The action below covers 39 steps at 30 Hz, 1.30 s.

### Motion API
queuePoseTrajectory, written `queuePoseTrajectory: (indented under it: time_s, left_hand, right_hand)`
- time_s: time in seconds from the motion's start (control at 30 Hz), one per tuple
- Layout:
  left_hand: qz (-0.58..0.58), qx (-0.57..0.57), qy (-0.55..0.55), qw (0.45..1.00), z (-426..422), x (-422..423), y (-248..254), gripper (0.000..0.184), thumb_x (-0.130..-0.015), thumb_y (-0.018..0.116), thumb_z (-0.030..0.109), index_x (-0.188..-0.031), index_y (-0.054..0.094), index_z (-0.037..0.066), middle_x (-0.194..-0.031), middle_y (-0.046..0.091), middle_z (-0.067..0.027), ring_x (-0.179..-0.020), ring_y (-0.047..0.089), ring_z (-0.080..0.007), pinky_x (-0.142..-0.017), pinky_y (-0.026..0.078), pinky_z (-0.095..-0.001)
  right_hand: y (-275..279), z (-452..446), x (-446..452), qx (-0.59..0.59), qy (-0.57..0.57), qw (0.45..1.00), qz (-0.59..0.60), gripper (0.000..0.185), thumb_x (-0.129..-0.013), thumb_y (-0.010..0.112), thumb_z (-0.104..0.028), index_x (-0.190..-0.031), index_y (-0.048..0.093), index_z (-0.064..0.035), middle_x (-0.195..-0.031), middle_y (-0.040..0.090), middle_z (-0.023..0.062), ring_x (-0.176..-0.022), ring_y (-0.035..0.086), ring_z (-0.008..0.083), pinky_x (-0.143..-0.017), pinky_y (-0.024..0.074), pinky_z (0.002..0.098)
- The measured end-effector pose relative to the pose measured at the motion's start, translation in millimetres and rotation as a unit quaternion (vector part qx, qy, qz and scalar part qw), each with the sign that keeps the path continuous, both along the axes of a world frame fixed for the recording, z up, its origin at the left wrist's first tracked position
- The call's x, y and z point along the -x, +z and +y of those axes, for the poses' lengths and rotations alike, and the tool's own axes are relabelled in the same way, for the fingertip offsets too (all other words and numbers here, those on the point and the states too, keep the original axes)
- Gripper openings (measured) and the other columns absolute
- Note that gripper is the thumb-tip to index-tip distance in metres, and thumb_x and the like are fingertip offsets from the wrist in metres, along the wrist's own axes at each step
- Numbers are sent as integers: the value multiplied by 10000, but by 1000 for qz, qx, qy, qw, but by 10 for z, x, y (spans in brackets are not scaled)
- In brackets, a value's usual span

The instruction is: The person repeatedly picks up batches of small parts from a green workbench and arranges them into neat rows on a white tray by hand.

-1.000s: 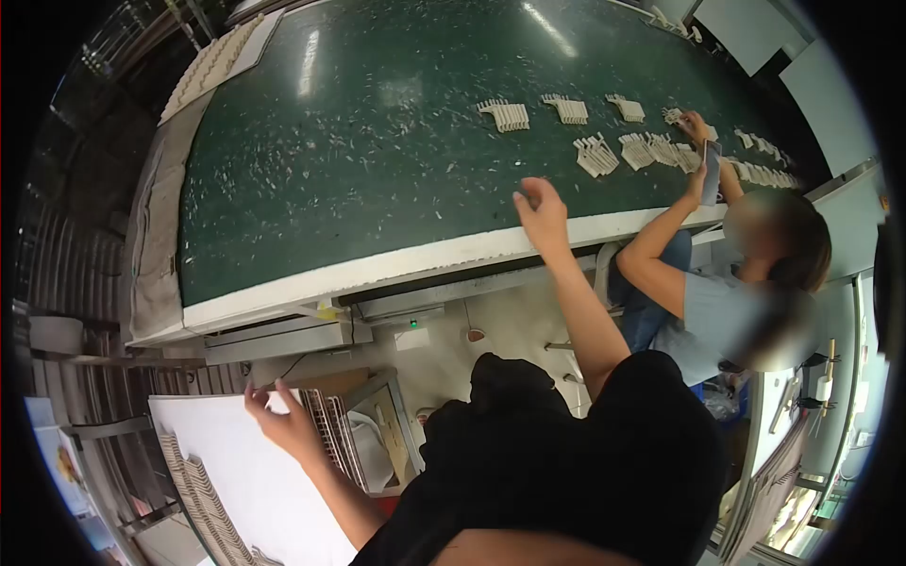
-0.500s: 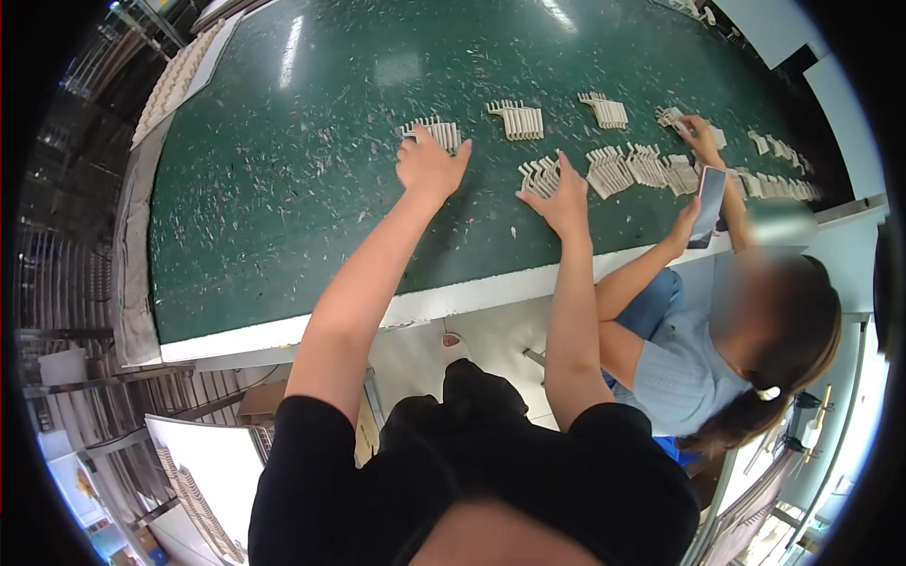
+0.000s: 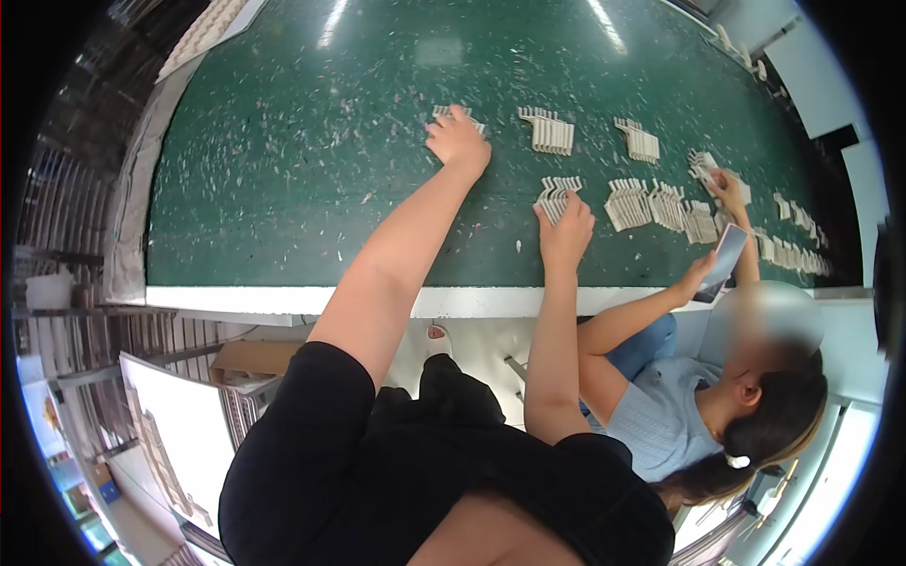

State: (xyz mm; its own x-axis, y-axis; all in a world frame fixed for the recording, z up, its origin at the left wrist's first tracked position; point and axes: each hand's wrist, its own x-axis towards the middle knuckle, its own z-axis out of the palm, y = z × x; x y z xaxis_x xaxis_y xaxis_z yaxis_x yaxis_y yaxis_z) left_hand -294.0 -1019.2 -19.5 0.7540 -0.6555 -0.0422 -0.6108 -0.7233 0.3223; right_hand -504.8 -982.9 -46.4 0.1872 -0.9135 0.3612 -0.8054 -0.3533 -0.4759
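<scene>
My left hand (image 3: 460,143) is bent over a bundle of thin cream strips with hooked ends (image 3: 444,112), its fingers covering most of the bundle. Closer to the table's front edge, my right hand (image 3: 568,232) has its thumb and fingers around the sides of another bundle of bent cream strips (image 3: 561,189). Both bundles lie on the green tabletop (image 3: 311,189). Beyond my right hand, two similar bundles, one nearer (image 3: 552,130) and one farther right (image 3: 639,141), lie untouched.
More cream bundles (image 3: 628,204) form a row toward the right. A co-worker's hand (image 3: 727,191) touches strips there, while the other holds a phone (image 3: 725,253). White scraps dot the green surface. The table's white front edge (image 3: 472,302) runs before me.
The view has shifted, so the table's things appear farther right. My left fingers, spread before, are now drawn together over their bundle. My right hand has closed around its bundle's near end.
</scene>
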Motion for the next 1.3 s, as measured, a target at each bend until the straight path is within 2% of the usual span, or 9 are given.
queuePoseTrajectory:
  time_s: [0.13, 0.23, 0.27, 0.37, 0.43, 0.7, 1.0, 1.2, 1.3]
  left_hand:
    - [100, 149, -15, 984, 455, -137, 10, 779, -759, 735, 370, -1330, 312, 53, -1202, 552, -177, -1073, 553, -332, -906, 436, -485]
    - [483, 340, 45, 806, 1108, -303, 128, 837, -761, 745, 361, -1368, 255, 57, -1188, 566, -168, -1028, 570, -298, -866, 466, -461]
    - [565, 346, 81, 744, 1445, -320, 335, 701, -848, 649, 388, -1368, 316, 56, -1188, 575, -162, -960, 588, -282, -852, 477, -453]
    - [807, 476, 35, 347, 2458, -509, 362, 542, -921, 512, 421, -1306, 440, 47, -1183, 577, -173, -958, 585, -291, -844, 478, -440]
    - [808, 542, 9, 231, 3139, -460, 440, 512, -941, 441, 438, -1261, 495, 42, -1188, 573, -179, -968, 578, -302, -849, 475, -430]
    - [662, 728, -178, -16, 5701, 89, 827, 534, -868, 511, 414, -1269, 445, 68, -994, 530, -41, -829, 443, -193, -705, 420, -322]
    - [401, 785, -464, 87, 8045, 1382, 1116, 373, -936, 553, 277, -1236, 347, 192, -902, 664, -52, -871, 577, -274, -692, 480, -363]
    - [337, 839, -383, 189, 8969, 1887, 1031, 422, -923, 544, 297, -1278, 359, 166, -945, 639, -75, -914, 563, -284, -744, 460, -368]
    - [224, 923, 26, 312, 9292, 2183, 1025, 475, -907, 573, 352, -1283, 390, 128, -996, 623, -82, -923, 549, -283, -763, 439, -375]
  right_hand:
    - [107, 150, -85, -24, 32, 999, -31, 601, -737, 783, -271, -1228, 517, -48, -1172, 555, 158, -1100, 503, 349, -903, 418, 432]
    - [343, 464, -288, -210, 72, 935, -276, 547, -784, 754, -236, -1238, 516, -44, -1272, 533, 155, -1177, 488, 318, -933, 413, 417]
    - [368, 577, -330, -315, 132, 853, -395, 536, -810, 726, -255, -1255, 510, -48, -1295, 521, 152, -1194, 481, 306, -943, 410, 419]
    - [457, 989, -550, -577, 262, 458, -623, 534, -868, 647, -326, -1301, 492, -56, -1329, 501, 144, -1209, 473, 278, -962, 402, 427]
    - [579, 1368, -813, -694, 283, 139, -648, 572, -878, 599, -391, -1326, 480, -57, -1306, 511, 140, -1173, 488, 267, -961, 398, 434]
    - [1080, 3411, -1656, -841, 332, -220, -366, 555, -898, 550, -409, -1360, 445, -118, -1286, 470, 57, -1176, 425, 218, -959, 365, 426]
    - [1274, 6217, -1379, -837, 198, -508, -44, 498, -933, 544, -359, -1399, 383, -290, -1077, 549, 45, -1053, 505, 198, -926, 406, 470]
    - [1187, 7115, -1129, -900, 219, -377, 21, 487, -965, 462, -392, -1426, 370, -263, -1124, 494, 60, -1028, 476, 187, -911, 412, 476]
    - [1131, 7337, -1314, -885, 377, -272, 1, 563, -951, 514, -393, -1437, 353, -158, -1255, 443, 94, -1100, 469, 192, -909, 428, 444]
